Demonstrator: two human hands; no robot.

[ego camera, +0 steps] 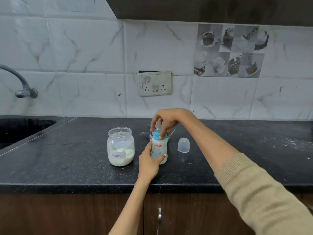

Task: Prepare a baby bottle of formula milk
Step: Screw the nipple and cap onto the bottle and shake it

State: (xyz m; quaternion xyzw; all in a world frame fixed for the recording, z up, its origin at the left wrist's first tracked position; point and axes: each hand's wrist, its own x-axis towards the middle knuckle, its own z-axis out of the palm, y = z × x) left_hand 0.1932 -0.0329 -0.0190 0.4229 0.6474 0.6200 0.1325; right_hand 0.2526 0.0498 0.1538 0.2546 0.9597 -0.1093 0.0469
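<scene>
A baby bottle (pixel 160 148) with printed orange lettering and white milk inside stands upright on the black counter (pixel 67 158). My left hand (pixel 149 162) grips its body from the near side. From above, my right hand (pixel 166 122) curls its fingers round the blue collar (pixel 156 135) and teat at the bottle's top. An open glass jar (pixel 120 146) labelled "Formula", about a third full of pale powder, stands just left of the bottle. The bottle's clear dome cap (pixel 183 145) sits on the counter to the right.
A glass vessel (pixel 171 131) stands partly hidden behind the bottle. Spilled powder dusts the counter behind it and at the far right. A dark sink (pixel 20 131) and tap (pixel 20 83) are at the left. A switch plate (pixel 155 83) is on the tiled wall.
</scene>
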